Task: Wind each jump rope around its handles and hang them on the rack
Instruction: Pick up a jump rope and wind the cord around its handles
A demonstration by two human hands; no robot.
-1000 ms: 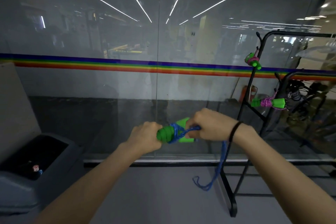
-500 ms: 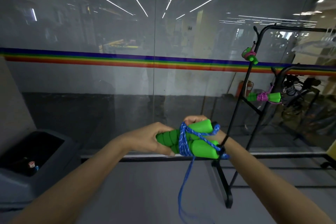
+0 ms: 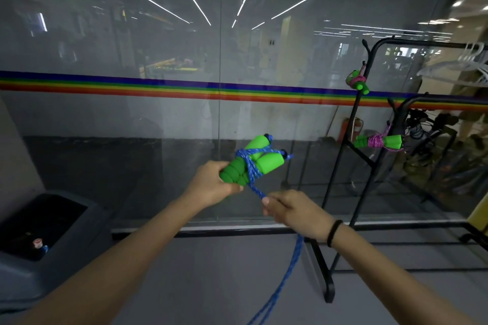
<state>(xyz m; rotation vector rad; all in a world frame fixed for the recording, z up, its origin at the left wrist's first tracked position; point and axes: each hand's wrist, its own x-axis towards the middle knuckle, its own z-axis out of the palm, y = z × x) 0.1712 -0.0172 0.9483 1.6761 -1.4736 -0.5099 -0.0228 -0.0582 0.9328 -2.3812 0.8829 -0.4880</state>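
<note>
My left hand point(image 3: 214, 187) grips the lower ends of two green foam handles point(image 3: 260, 157), held together and tilted up to the right. A blue rope point(image 3: 249, 169) is wrapped around them several times. My right hand point(image 3: 293, 210) pinches the rope just below the handles; the loose doubled rope tail point(image 3: 286, 274) hangs down from it toward the floor. On the black rack point(image 3: 369, 166) at the right hang two wound ropes with green handles and pink cord, an upper rope point(image 3: 358, 83) and a lower rope point(image 3: 377, 141).
A glass wall with a rainbow stripe point(image 3: 184, 90) stands straight ahead. A dark grey bin point(image 3: 45, 229) sits at the lower left. The rack's black foot point(image 3: 320, 272) reaches across the grey floor toward me. White hangers point(image 3: 464, 66) hang on the rack's top bar.
My right hand has come off the handles, dropped below them and taken the rope. The handles have tipped up to the right in my left hand.
</note>
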